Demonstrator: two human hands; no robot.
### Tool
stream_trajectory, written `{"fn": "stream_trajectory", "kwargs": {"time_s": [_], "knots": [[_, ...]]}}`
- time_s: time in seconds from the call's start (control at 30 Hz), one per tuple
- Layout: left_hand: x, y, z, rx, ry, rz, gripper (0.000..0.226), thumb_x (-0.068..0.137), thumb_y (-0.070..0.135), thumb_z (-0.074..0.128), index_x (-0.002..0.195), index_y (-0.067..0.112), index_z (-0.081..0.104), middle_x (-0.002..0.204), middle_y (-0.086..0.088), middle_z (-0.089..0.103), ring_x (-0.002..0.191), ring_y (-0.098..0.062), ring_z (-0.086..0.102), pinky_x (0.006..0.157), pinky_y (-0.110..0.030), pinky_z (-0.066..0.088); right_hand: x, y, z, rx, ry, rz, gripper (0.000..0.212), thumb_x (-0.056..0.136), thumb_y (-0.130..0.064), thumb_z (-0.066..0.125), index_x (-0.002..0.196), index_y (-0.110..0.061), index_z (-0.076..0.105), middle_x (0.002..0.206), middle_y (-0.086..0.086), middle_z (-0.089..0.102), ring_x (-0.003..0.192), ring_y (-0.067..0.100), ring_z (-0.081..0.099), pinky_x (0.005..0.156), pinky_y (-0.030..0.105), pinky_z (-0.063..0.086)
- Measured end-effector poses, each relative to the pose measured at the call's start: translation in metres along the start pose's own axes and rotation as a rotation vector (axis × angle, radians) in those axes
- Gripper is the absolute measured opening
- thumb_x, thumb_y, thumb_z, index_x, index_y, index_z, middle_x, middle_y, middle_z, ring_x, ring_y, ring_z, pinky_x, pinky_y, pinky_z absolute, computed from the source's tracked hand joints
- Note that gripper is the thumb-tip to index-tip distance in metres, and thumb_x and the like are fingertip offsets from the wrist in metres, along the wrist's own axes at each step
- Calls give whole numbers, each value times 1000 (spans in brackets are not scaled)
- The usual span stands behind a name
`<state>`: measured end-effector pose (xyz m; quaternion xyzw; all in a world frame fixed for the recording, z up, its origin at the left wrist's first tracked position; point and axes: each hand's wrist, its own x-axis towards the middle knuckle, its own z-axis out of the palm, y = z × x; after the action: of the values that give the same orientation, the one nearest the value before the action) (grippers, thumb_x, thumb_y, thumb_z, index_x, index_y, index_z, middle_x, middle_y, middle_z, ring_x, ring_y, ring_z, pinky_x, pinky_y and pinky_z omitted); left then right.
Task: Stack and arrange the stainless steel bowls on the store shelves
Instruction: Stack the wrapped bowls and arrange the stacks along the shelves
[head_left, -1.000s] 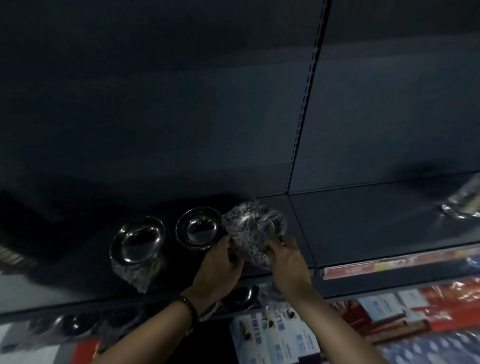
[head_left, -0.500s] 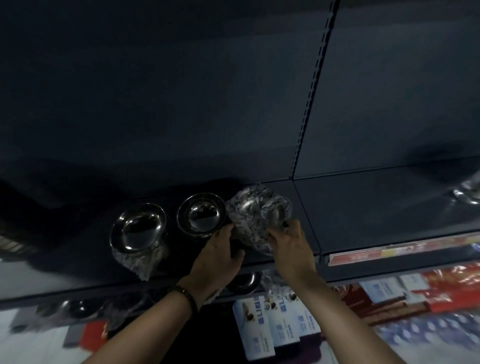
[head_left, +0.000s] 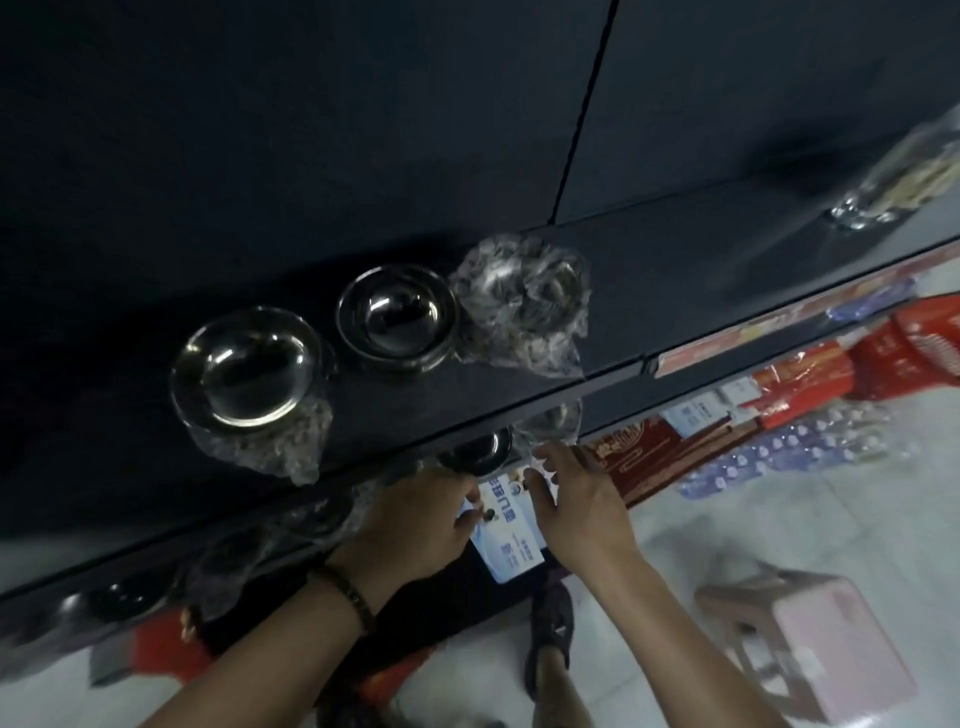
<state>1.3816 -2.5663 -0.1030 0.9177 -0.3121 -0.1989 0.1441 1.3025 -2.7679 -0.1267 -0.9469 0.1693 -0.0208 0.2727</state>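
Three stainless steel bowls stand in a row on the dark upper shelf (head_left: 675, 291). The left bowl (head_left: 244, 369) sits in loose clear plastic, the middle bowl (head_left: 397, 322) is bare, and the right bowl (head_left: 519, 301) is fully wrapped in crinkled plastic. On the shelf below, a bare bowl (head_left: 478, 449) and a wrapped bowl (head_left: 553, 421) peek out under the shelf edge. My left hand (head_left: 421, 519) is just below the bare lower bowl with its fingers curled; whether it grips anything is unclear. My right hand (head_left: 576, 499), fingers apart, reaches towards the wrapped lower bowl.
More bowls in plastic (head_left: 124, 597) line the lower shelf at the left. Blue-white boxes (head_left: 506, 540) and red packages (head_left: 810, 384) fill the lowest level. A pink plastic stool (head_left: 810, 654) stands on the floor at the right, and a foot in a dark shoe (head_left: 550, 623) is below my hands.
Both hands let go of the wrapped bowl on the upper shelf and dropped to the shelf below. The view tilted down, showing the floor and stool.
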Motion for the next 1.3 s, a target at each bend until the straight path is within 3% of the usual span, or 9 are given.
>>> {"fn": "stream_trajectory", "kwargs": {"time_s": [0.17, 0.3, 0.47, 0.63, 0.73, 0.93, 1.03, 1.17, 1.3], "knots": [[-6, -12, 44, 39, -62, -74, 24, 103, 47, 57, 113, 27, 66, 112, 5, 72, 101, -18, 69, 74, -28, 46, -21, 19, 43, -4, -199, 74, 34, 104, -38, 60, 135, -23, 62, 126, 3, 67, 117, 22, 66, 95, 38, 57], [17, -13, 90, 67, -15, -162, 27, 102, 49, 57, 118, 29, 66, 116, 8, 71, 104, -15, 69, 83, -33, 57, -6, 55, 79, -33, -249, 85, 44, 105, -38, 60, 143, -18, 58, 132, 8, 65, 123, 27, 63, 103, 40, 55], [67, -19, 168, 36, -13, -163, 28, 102, 48, 57, 124, 30, 64, 126, 9, 69, 116, -16, 66, 96, -37, 56, 29, 119, 143, -94, -245, 73, 45, 102, -39, 63, 139, -13, 59, 126, 17, 67, 116, 35, 66, 98, 46, 57], [106, -47, 257, 38, 50, -168, 29, 103, 51, 57, 120, 29, 64, 122, 8, 67, 112, -14, 63, 96, -32, 54, 45, 177, 213, -76, -177, 10, 39, 102, -39, 62, 134, -16, 60, 120, 14, 66, 112, 34, 66, 93, 46, 59], [125, -69, 301, 32, 91, -166, 29, 102, 50, 58, 121, 28, 64, 123, 6, 64, 113, -15, 62, 99, -36, 54, 56, 199, 248, -62, -92, -29, 36, 103, -42, 61, 131, -19, 63, 117, 9, 67, 109, 29, 66, 88, 40, 57], [146, -87, 347, -17, 187, -119, 28, 103, 45, 60, 121, 24, 66, 126, 3, 62, 113, -17, 62, 101, -37, 52, 55, 230, 295, -18, 56, -110, 32, 101, -45, 65, 127, -25, 66, 107, -1, 74, 105, 19, 66, 83, 36, 57], [129, -87, 353, 19, 245, -97, 29, 104, 47, 57, 123, 26, 65, 127, 3, 61, 118, -18, 60, 100, -39, 54, 41, 233, 300, -25, 110, -141, 29, 100, -43, 66, 122, -24, 69, 101, -2, 72, 95, 18, 67, 75, 30, 48], [93, -74, 344, 41, 304, -82, 31, 102, 52, 57, 125, 33, 65, 126, 9, 63, 114, -14, 63, 93, -36, 57, 17, 226, 277, 6, 191, -186, 27, 101, -40, 65, 120, -22, 69, 101, -1, 74, 87, 14, 65, 73, 27, 48], [60, -63, 328, 90, 373, -64, 29, 102, 52, 59, 122, 32, 66, 120, 10, 64, 104, -12, 64, 85, -33, 57, -10, 214, 246, 29, 239, -203, 31, 101, -41, 65, 125, -22, 69, 109, 0, 73, 99, 18, 68, 85, 37, 58]]}}
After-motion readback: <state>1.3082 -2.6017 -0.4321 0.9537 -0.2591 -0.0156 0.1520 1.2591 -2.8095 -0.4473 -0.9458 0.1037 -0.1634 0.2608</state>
